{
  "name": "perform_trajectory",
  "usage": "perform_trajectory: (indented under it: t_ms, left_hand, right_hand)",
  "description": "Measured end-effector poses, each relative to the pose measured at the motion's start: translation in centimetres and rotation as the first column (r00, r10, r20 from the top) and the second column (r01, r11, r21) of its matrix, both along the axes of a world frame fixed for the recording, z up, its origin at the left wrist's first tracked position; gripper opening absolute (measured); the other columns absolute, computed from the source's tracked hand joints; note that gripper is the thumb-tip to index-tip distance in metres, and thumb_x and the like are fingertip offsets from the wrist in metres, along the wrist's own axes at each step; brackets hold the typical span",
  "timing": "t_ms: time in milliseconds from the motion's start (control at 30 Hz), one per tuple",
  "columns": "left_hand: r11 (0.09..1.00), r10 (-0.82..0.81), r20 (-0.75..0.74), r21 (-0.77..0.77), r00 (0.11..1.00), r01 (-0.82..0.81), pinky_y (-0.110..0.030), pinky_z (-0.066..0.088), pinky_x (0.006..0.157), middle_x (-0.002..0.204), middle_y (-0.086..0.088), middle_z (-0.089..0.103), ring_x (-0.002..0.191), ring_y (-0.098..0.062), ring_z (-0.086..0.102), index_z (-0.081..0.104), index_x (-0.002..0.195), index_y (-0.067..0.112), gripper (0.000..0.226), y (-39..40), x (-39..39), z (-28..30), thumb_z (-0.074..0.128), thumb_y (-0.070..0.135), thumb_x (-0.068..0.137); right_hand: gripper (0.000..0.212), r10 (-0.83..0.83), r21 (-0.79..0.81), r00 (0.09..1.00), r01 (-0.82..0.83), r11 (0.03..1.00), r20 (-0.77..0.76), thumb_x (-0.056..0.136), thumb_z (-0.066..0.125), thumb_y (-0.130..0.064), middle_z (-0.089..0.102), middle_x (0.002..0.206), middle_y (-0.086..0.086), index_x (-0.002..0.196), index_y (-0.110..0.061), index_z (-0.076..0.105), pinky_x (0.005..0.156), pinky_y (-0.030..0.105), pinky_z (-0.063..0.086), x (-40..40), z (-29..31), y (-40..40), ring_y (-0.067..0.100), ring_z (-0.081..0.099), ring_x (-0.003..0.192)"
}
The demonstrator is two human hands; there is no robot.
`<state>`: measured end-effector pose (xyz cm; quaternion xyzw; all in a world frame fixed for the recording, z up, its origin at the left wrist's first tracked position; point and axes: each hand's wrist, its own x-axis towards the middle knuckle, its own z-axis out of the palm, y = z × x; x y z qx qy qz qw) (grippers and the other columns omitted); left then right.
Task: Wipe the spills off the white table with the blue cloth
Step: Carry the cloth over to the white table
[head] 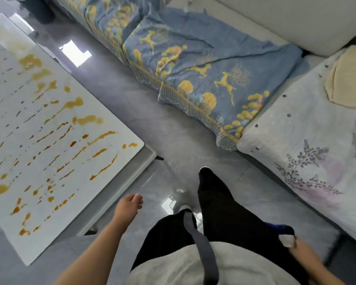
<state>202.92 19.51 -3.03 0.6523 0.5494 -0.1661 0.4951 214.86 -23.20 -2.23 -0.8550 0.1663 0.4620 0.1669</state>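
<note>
The white table [115, 161] fills the left side, its top streaked with many orange-yellow spills [86, 120]. My left hand [130, 204] hangs beside the table's near right corner with loosely curled fingers and holds nothing. My right hand [298, 247] is low at the right, by my thigh, and grips a bunched piece of fabric. Only a dark blue bit of it, the blue cloth [275, 225], and a pale patch stick out; the fingers are mostly hidden.
A sofa runs along the top and right, draped in a blue cover with yellow deer [203, 64] and a pale floral cover [306, 153]. Grey glossy floor [152, 124] lies between table and sofa. My black-trousered legs [218, 202] stand on it.
</note>
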Motion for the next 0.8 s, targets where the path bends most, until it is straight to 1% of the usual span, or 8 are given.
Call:
perform_trajectory:
  t_ms: [67,133,233,367,467,533,700,800]
  left_hand:
    - [0.999,0.045,-0.017,0.0,0.999,-0.045,-0.035,0.045,0.078,0.088,-0.01,0.063,0.083,-0.024,0.059,0.062,0.091,0.0,0.028,0.0,2.0,-0.3,0.044,0.021,0.095]
    - [0.996,0.091,-0.05,-0.009,0.995,-0.092,-0.034,0.044,0.074,0.088,-0.011,0.063,0.081,-0.023,0.058,0.062,0.09,0.001,0.027,-0.5,3.1,-0.3,0.044,0.021,0.095]
    - [0.981,0.189,-0.112,-0.024,0.976,-0.193,-0.034,0.043,0.072,0.089,-0.012,0.064,0.077,-0.021,0.058,0.061,0.087,0.004,0.023,-1.3,3.9,-0.6,0.045,0.019,0.094]
    - [0.946,0.31,-0.149,-0.044,0.939,-0.32,-0.027,0.044,0.061,0.075,-0.013,0.061,0.064,-0.021,0.054,0.062,0.081,-0.006,0.026,-2.2,4.9,-0.5,0.045,0.011,0.092]
    - [0.906,0.411,-0.145,-0.044,0.9,-0.421,-0.019,0.039,0.047,0.069,-0.014,0.058,0.057,-0.019,0.051,0.062,0.08,-0.01,0.028,-2.2,5.7,-0.9,0.045,0.007,0.093]
    - [0.859,0.494,-0.145,-0.068,0.857,-0.507,-0.025,0.036,0.053,0.074,-0.016,0.06,0.059,-0.021,0.053,0.063,0.082,-0.009,0.027,-1.2,6.7,-1.3,0.045,0.008,0.093]
    - [0.768,0.619,-0.146,-0.088,0.771,-0.634,-0.029,0.036,0.059,0.078,-0.018,0.062,0.065,-0.025,0.054,0.062,0.078,-0.004,0.025,3.8,10.0,-2.2,0.045,0.009,0.092]
    - [0.784,0.609,-0.129,-0.056,0.783,-0.618,-0.029,0.04,0.062,0.083,-0.015,0.064,0.072,-0.023,0.057,0.062,0.08,0.002,0.026,8.0,12.2,-2.0,0.044,0.015,0.094]
  right_hand:
    - [0.022,0.001,0.01,0.999,-0.001,1.0,0.034,0.094,0.047,-0.025,0.063,0.098,0.019,0.1,-0.009,0.061,0.073,0.031,0.038,4.9,-0.3,1.5,0.026,0.057,0.087]
    - [0.018,0.01,0.05,0.997,-0.014,0.999,0.082,0.092,0.052,-0.025,0.063,0.093,0.017,0.094,-0.01,0.061,0.076,0.033,0.04,9.8,0.1,3.7,0.026,0.058,0.087]
    - [0.013,0.151,0.074,0.977,-0.163,0.984,0.15,0.09,0.055,-0.017,0.061,0.085,0.012,0.094,-0.006,0.063,0.074,0.033,0.04,17.8,0.8,7.6,0.03,0.061,0.087]
    - [0.022,0.305,0.073,0.934,-0.323,0.944,0.185,0.088,0.056,-0.012,0.064,0.101,0.026,0.106,0.001,0.06,0.073,0.034,0.041,27.1,1.5,14.3,0.038,0.061,0.096]
    - [0.016,0.342,0.133,0.917,-0.372,0.919,0.204,0.089,0.054,-0.009,0.063,0.097,0.024,0.103,-0.001,0.058,0.072,0.038,0.041,31.2,2.1,19.5,0.036,0.06,0.089]
    - [0.012,0.369,0.147,0.907,-0.4,0.904,0.202,0.089,0.054,-0.007,0.062,0.094,0.02,0.1,-0.003,0.056,0.07,0.037,0.04,33.2,2.1,22.5,0.034,0.058,0.086]
    - [0.009,0.497,0.137,0.855,-0.516,0.846,0.149,0.087,0.055,-0.003,0.063,0.083,0.014,0.095,-0.005,0.059,0.065,0.033,0.041,36.2,1.7,28.4,0.024,0.057,0.073]
    - [0.018,0.598,0.053,0.794,-0.605,0.794,0.107,0.088,0.048,0.004,0.064,0.098,0.023,0.099,-0.001,0.062,0.075,0.034,0.043,38.5,0.5,30.8,0.03,0.061,0.089]
